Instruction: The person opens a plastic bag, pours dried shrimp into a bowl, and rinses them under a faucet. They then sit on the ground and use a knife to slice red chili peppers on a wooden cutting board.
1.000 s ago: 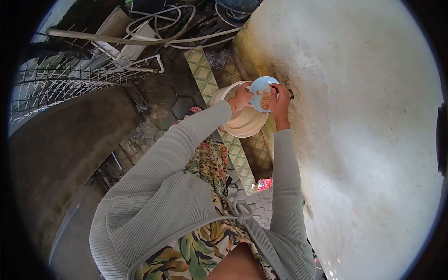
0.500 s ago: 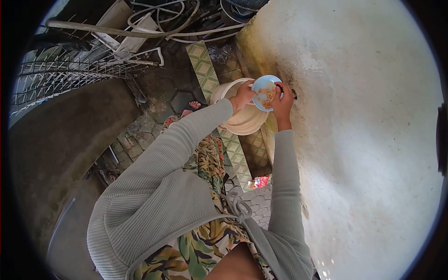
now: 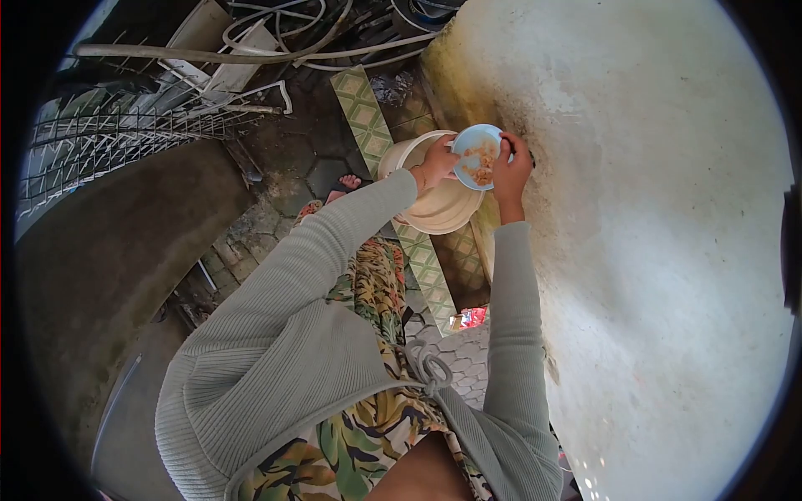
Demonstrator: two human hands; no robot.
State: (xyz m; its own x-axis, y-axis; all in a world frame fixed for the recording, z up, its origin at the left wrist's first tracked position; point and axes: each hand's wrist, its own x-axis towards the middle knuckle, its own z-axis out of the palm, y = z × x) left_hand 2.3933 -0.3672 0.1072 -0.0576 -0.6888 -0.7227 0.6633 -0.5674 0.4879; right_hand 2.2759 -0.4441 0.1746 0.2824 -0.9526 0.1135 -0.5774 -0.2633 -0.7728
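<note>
A small light-blue bowl with orange-brown bits of food in it is held over a cream bucket. My right hand grips the bowl's right rim, thumb towards the inside. At the bowl's left edge, my left hand has its fingers closed against the rim. The bucket stands below both hands, its mouth partly hidden by my left hand and the bowl.
A pale wall rises close on the right. Green patterned tiles run beside the bucket, with a red packet on them. Hoses and a wire rack lie at the upper left.
Both hands and the bowl have shifted slightly up in the view, and the bowl has turned a little. The grip of my right hand on the rim has moved slightly.
</note>
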